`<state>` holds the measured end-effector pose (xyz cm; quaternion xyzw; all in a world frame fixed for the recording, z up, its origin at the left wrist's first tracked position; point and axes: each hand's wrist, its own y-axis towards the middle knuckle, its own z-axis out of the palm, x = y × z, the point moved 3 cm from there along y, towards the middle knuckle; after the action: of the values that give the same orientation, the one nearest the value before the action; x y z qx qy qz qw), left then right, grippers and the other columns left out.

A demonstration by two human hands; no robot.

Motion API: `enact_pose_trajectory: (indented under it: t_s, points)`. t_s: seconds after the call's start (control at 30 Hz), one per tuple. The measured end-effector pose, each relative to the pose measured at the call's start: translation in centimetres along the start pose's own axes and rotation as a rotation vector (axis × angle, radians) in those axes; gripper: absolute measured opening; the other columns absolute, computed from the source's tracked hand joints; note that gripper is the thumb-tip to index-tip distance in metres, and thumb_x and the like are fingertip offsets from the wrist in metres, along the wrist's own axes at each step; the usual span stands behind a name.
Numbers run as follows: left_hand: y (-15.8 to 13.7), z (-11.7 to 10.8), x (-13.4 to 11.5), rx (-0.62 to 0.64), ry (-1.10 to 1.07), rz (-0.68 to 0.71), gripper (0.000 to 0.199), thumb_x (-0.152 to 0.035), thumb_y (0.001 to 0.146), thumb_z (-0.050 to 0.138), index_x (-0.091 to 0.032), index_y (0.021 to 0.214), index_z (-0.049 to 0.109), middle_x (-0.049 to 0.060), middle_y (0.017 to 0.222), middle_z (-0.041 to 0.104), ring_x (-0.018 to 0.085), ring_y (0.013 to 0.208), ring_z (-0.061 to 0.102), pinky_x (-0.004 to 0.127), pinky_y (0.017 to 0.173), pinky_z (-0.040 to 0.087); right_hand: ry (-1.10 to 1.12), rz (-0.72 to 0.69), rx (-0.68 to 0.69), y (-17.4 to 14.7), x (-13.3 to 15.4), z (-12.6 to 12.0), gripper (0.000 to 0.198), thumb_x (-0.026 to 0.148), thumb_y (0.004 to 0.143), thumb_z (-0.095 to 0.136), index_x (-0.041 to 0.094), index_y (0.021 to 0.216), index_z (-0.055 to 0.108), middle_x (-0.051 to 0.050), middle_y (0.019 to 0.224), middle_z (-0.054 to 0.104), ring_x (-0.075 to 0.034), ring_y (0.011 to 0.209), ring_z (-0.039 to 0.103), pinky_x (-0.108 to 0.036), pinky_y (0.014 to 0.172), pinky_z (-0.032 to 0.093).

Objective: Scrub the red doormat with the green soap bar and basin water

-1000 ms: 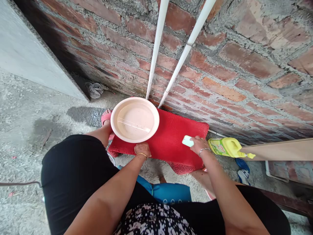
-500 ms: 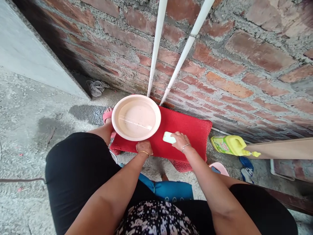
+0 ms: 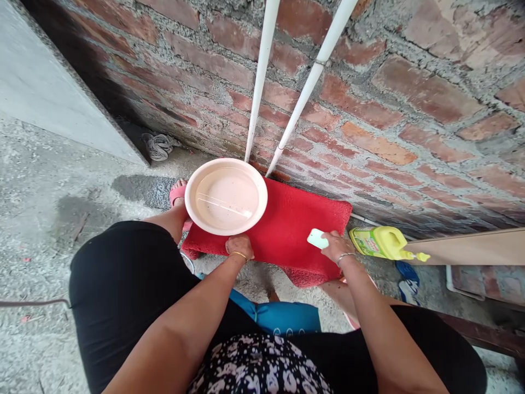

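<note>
A red, fuzzy mat [image 3: 287, 219] lies spread over a low support, its near edge hanging down. My left hand [image 3: 240, 247] is closed on that near edge, just below the basin. In my right hand [image 3: 337, 246] is a pale green scrub brush [image 3: 317, 238], a rounded flat block with a small hole; its underside is hidden against the mat, toward the right end. On the mat's left part rests a cream basin [image 3: 229, 200] holding clear water.
A yellow detergent jug [image 3: 379, 242] lies right of the mat. Two white pipes [image 3: 303, 98] run down the brick wall [image 3: 369, 120] behind. Left are a leaning grey slab [image 3: 61, 82] and a bundled rag [image 3: 159, 146]. Blue fabric [image 3: 287, 317] shows between my legs.
My right hand has slid the scrub brush rightward and slightly nearer across the mat. My left hand keeps its place at the mat's edge. The view has shifted slightly.
</note>
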<state>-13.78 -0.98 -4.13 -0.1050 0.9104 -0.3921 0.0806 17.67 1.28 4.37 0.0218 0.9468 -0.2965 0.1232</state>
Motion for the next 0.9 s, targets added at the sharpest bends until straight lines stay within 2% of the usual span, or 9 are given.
enact_pose_trajectory:
  t_s: [0.23, 0.3, 0.37, 0.43, 0.5, 0.7, 0.77, 0.83, 0.9]
  points:
    - [-0.3, -0.4, -0.1, 0.029, -0.004, -0.014, 0.055, -0.035, 0.04, 0.083, -0.019, 0.09, 0.07, 0.013, 0.096, 0.069, 0.029, 0.093, 0.065, 0.038, 0.073, 0.053, 0.08, -0.358, -0.084, 0.5, 14.4, -3.4, 0.04, 0.027, 0.076, 0.057, 0.031, 0.116, 0.057, -0.005, 0.111, 0.053, -0.021, 0.1, 0.049, -0.034, 0.084, 0.033]
    - [-0.4, -0.6, -0.2, 0.036, -0.011, -0.008, 0.058, -0.036, 0.041, 0.083, -0.018, 0.094, 0.069, 0.013, 0.096, 0.069, 0.028, 0.093, 0.064, 0.037, 0.074, 0.052, 0.091, -0.417, -0.096, 0.6, 16.9, -3.6, 0.039, 0.026, 0.076, 0.056, 0.031, 0.115, 0.057, -0.005, 0.111, 0.053, -0.022, 0.1, 0.048, -0.034, 0.085, 0.033]
    - [-0.3, -0.6, -0.2, 0.036, -0.011, -0.009, 0.058, -0.035, 0.041, 0.083, -0.017, 0.094, 0.069, 0.013, 0.096, 0.07, 0.027, 0.093, 0.064, 0.037, 0.075, 0.052, 0.1, -0.444, -0.093, 0.7, 17.7, -3.4, 0.039, 0.026, 0.076, 0.057, 0.032, 0.115, 0.057, -0.004, 0.112, 0.053, -0.021, 0.101, 0.048, -0.034, 0.086, 0.033]
    - [-0.2, -0.5, -0.2, 0.04, -0.006, -0.02, 0.057, -0.035, 0.04, 0.083, -0.017, 0.092, 0.069, 0.013, 0.095, 0.07, 0.027, 0.093, 0.064, 0.038, 0.074, 0.053, 0.102, -0.43, -0.072, 0.7, 16.7, -2.8, 0.04, 0.027, 0.076, 0.058, 0.033, 0.116, 0.056, -0.004, 0.113, 0.052, -0.021, 0.102, 0.048, -0.034, 0.086, 0.033]
    - [-0.2, -0.5, -0.2, 0.047, -0.002, -0.028, 0.055, -0.035, 0.039, 0.083, -0.018, 0.09, 0.07, 0.013, 0.095, 0.07, 0.027, 0.091, 0.065, 0.038, 0.073, 0.053, 0.095, -0.378, -0.046, 0.8, 14.0, -1.9, 0.043, 0.028, 0.076, 0.06, 0.033, 0.118, 0.055, -0.004, 0.114, 0.052, -0.02, 0.101, 0.048, -0.033, 0.085, 0.033]
    - [-0.2, -0.3, 0.0, 0.042, -0.017, 0.004, 0.049, -0.034, 0.042, 0.082, -0.02, 0.087, 0.07, 0.012, 0.096, 0.07, 0.028, 0.094, 0.064, 0.038, 0.073, 0.052, 0.05, -0.132, 0.031, -0.1, 2.0, 1.0, 0.051, 0.026, 0.07, 0.066, 0.03, 0.12, 0.054, -0.004, 0.112, 0.053, -0.019, 0.096, 0.053, -0.03, 0.081, 0.035]
    - [-0.1, -0.3, 0.0, 0.042, -0.02, 0.007, 0.049, -0.032, 0.042, 0.082, -0.019, 0.087, 0.07, 0.012, 0.096, 0.07, 0.028, 0.094, 0.064, 0.038, 0.073, 0.052, 0.016, -0.04, 0.074, -0.6, -1.1, 1.7, 0.051, 0.023, 0.069, 0.065, 0.029, 0.119, 0.055, -0.004, 0.111, 0.053, -0.02, 0.095, 0.054, -0.031, 0.08, 0.036]
    - [-0.1, -0.3, 0.1, 0.038, -0.025, 0.006, 0.052, -0.032, 0.041, 0.082, -0.018, 0.089, 0.07, 0.012, 0.096, 0.07, 0.028, 0.093, 0.064, 0.038, 0.074, 0.052, -0.024, 0.037, 0.099, -1.1, -2.9, 2.0, 0.05, 0.021, 0.069, 0.063, 0.027, 0.118, 0.056, -0.006, 0.111, 0.054, -0.021, 0.095, 0.055, -0.032, 0.08, 0.036]
    - [-0.2, -0.3, 0.1, 0.036, -0.029, 0.004, 0.054, -0.033, 0.04, 0.082, -0.018, 0.091, 0.07, 0.013, 0.096, 0.069, 0.028, 0.094, 0.064, 0.039, 0.074, 0.053, -0.058, 0.072, 0.086, -1.4, -3.1, 1.7, 0.048, 0.02, 0.07, 0.061, 0.027, 0.118, 0.058, -0.007, 0.111, 0.055, -0.023, 0.096, 0.054, -0.033, 0.08, 0.036]
